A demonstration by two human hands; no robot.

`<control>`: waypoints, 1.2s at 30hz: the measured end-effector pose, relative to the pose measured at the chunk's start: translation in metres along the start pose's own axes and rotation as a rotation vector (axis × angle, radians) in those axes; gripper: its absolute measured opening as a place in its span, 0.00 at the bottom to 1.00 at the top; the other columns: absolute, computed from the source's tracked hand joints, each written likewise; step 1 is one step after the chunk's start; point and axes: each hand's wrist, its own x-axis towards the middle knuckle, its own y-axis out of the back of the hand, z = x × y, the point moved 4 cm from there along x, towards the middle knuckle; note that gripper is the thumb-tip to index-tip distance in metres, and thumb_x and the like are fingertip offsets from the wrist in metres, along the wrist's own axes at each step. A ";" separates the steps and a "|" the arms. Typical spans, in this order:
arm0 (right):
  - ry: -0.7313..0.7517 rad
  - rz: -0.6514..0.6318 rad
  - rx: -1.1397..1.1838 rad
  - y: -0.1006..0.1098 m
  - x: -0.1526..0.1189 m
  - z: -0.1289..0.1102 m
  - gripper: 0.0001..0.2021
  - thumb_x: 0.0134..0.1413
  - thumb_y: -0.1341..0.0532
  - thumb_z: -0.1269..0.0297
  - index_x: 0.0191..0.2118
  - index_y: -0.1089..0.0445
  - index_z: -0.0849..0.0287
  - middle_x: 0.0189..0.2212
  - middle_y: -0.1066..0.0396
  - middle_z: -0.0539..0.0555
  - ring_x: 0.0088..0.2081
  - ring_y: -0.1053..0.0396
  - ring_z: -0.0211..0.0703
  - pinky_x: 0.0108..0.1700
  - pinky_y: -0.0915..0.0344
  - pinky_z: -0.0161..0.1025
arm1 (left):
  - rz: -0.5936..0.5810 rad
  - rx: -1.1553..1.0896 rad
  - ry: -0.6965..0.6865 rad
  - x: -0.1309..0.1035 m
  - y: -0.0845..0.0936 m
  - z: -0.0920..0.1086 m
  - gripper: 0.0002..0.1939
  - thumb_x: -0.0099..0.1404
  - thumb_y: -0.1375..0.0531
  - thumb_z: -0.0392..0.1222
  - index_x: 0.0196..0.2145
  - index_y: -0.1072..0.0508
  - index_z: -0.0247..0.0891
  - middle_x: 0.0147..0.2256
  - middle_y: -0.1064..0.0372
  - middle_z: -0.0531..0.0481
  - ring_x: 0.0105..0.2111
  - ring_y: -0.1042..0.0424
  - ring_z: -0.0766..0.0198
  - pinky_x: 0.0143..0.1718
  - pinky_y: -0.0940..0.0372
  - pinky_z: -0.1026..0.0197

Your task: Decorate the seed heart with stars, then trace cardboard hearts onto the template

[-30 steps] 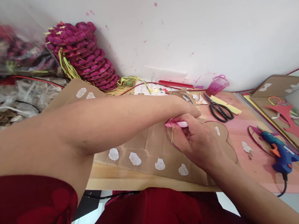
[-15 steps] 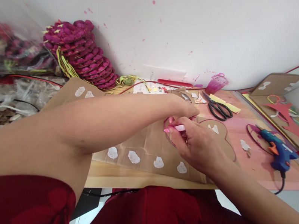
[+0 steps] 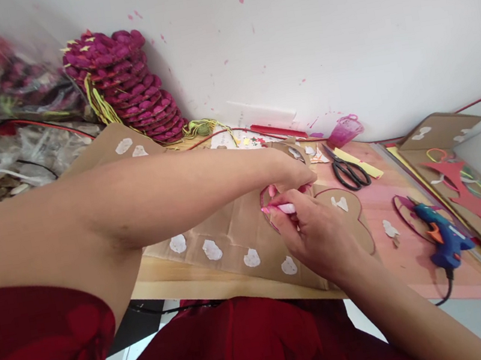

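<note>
My right hand (image 3: 317, 235) grips a pink-and-white marker (image 3: 287, 208), its pink tip pointing left at a curved pink outline beside my fingers. Under both hands lies a creased sheet of brown cardboard (image 3: 239, 229), dotted with torn white paper patches. A larger rounded outline (image 3: 361, 209) is drawn on it to the right. My left hand (image 3: 294, 172) reaches across from the left, bent down onto the cardboard just beyond the marker. Its fingers are mostly hidden by the wrist and my right hand, so what they press or hold cannot be made out.
Black-handled scissors (image 3: 349, 172) lie beyond my right hand, near a pink cup (image 3: 345, 130). A blue glue gun (image 3: 444, 239) rests at the right. At the back left stands a stack of magenta padded pieces (image 3: 130, 88), beside plastic bags (image 3: 31, 158). A white wall (image 3: 336, 37) closes off the back.
The whole view has shifted slightly, so everything sits a little further left. Both hands keep nearly the same pose, and the marker tip stays near the same outline.
</note>
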 end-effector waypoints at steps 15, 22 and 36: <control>-0.023 -0.054 0.004 0.019 -0.029 0.000 0.02 0.64 0.38 0.66 0.40 0.27 0.56 0.28 0.22 0.50 0.27 0.25 0.41 0.29 0.40 0.34 | -0.209 0.180 -0.039 0.005 -0.011 -0.009 0.41 0.41 0.24 0.50 0.53 0.32 0.45 0.31 0.26 0.52 0.28 0.24 0.52 0.36 0.32 0.51; -0.043 -0.057 0.043 0.012 -0.017 -0.002 0.02 0.64 0.38 0.66 0.40 0.28 0.56 0.29 0.22 0.50 0.28 0.25 0.40 0.30 0.39 0.34 | -0.191 0.173 -0.039 0.005 -0.010 -0.011 0.36 0.43 0.27 0.45 0.51 0.30 0.46 0.26 0.28 0.56 0.24 0.26 0.54 0.33 0.34 0.53; -0.045 -0.132 0.139 0.030 -0.032 0.005 0.04 0.66 0.41 0.68 0.40 0.29 0.57 0.26 0.26 0.49 0.25 0.31 0.38 0.28 0.40 0.34 | -0.201 0.224 -0.048 0.002 -0.008 -0.008 0.41 0.40 0.24 0.52 0.52 0.30 0.44 0.27 0.27 0.54 0.26 0.26 0.53 0.34 0.35 0.53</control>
